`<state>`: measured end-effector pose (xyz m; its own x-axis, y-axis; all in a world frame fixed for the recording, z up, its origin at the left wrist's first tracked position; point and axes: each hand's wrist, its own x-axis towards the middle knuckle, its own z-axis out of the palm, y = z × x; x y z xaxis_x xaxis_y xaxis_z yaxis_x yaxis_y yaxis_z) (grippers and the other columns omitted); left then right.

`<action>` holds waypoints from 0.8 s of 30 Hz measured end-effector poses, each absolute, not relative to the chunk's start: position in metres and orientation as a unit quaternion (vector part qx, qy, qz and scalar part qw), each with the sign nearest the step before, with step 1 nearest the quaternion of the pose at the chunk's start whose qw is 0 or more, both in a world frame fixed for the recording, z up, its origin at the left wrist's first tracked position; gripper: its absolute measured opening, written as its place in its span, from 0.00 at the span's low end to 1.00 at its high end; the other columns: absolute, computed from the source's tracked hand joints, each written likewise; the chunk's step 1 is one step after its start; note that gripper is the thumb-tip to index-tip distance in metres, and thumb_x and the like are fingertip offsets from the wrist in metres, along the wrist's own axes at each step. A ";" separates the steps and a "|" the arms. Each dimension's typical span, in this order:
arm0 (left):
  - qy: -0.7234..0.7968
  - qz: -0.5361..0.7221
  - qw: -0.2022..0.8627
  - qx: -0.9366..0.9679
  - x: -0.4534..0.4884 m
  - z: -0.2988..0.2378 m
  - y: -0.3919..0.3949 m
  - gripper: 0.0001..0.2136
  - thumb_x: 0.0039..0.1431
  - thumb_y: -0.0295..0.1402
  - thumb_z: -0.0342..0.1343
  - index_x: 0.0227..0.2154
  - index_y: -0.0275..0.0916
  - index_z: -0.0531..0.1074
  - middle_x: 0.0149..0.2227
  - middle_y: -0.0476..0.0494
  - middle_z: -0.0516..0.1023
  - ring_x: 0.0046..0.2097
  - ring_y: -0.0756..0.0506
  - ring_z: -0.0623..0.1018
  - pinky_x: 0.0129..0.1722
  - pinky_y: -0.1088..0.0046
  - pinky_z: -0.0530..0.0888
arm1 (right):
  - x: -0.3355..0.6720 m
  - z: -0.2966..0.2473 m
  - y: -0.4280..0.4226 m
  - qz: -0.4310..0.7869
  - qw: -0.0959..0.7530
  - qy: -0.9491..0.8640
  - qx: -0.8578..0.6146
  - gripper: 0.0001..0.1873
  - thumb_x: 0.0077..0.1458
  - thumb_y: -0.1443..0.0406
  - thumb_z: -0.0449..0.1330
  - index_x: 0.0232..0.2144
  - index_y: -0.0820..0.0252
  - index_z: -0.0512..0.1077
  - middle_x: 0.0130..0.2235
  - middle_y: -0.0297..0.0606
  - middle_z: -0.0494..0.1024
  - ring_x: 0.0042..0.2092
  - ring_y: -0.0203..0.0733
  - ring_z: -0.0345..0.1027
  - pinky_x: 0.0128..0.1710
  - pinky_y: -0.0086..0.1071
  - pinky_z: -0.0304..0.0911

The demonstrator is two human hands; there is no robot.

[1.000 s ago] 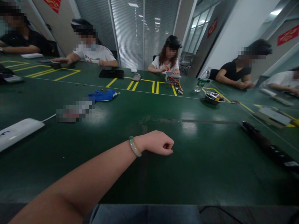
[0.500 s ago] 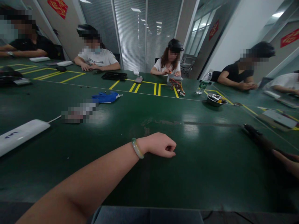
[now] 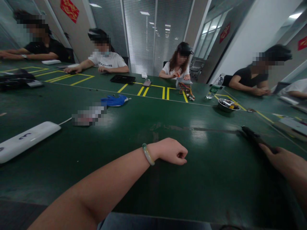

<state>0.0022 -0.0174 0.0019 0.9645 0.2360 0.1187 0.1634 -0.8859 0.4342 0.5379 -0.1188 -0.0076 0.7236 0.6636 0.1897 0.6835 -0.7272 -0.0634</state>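
The right hand (image 3: pixel 286 161) is closed around a long black thing (image 3: pixel 255 138) near the right side of the green table (image 3: pixel 134 185). The thumb lies along its side, and the thin end sticks out past the hand, pointing away from the person and a bit to the left. I can't tell if the black thing rests on the table or is up off it. Its near end is too dark to see well. The left hand (image 3: pixel 171 151) is curled into a loose fist at the middle of the table, well apart from the black thing. There is a pale green and white bracelet (image 3: pixel 148 154) on that wrist (it looks smooth and shiny). Over on the left lies a long white thing (image 3: pixel 32 139) with a dark mark like a 3. A white cord (image 3: pixel 66 120) runs from it to a flat thing that is blurred out (image 3: pixel 90 115). Just behind that is a blue glove (image 3: pixel 115 100). Farther back on the right, a shiny bowl (image 3: pixel 226 109) sits near a clear bottle (image 3: pixel 215 88). Across the table, a person in white has both hands at a gray box (image 3: pixel 180 84) with colored wires (image 3: pixel 185 89).
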 end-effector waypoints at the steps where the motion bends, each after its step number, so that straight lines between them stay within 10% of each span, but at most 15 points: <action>1: 0.105 0.086 0.214 0.967 0.002 0.001 -0.017 0.11 0.59 0.42 0.55 0.26 0.40 0.70 0.24 0.54 0.73 0.27 0.52 0.70 0.25 0.74 0.58 | 0.520 -0.004 -0.108 -0.038 0.033 -0.356 -0.933 0.32 0.45 0.37 0.58 0.32 0.58 0.77 0.28 0.64 0.72 0.30 0.57 0.70 0.28 0.47 0.52; 15: 0.082 0.102 0.252 0.959 -0.003 0.001 -0.016 0.09 0.56 0.37 0.57 0.24 0.39 0.71 0.24 0.54 0.74 0.26 0.53 0.69 0.27 0.76 0.61 | 0.132 0.006 0.016 -0.025 0.106 -0.745 -0.658 0.29 0.58 0.41 0.52 0.38 0.60 0.74 0.39 0.45 0.75 0.43 0.49 0.67 0.43 0.38 0.61; 24: 0.074 0.111 0.242 0.961 -0.006 0.001 -0.012 0.10 0.58 0.37 0.55 0.25 0.39 0.70 0.25 0.53 0.73 0.26 0.53 0.69 0.28 0.76 0.63 | 0.147 0.023 0.043 0.174 0.200 -0.774 -0.575 0.23 0.62 0.53 0.56 0.52 0.62 0.70 0.46 0.43 0.75 0.42 0.38 0.69 0.42 0.29 0.63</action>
<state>-0.0057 -0.0120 0.0008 0.9642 0.1964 0.1783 0.0883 -0.8715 0.4825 0.1470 0.0426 0.0234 -0.2577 0.9600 0.1095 0.8204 0.2773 -0.5001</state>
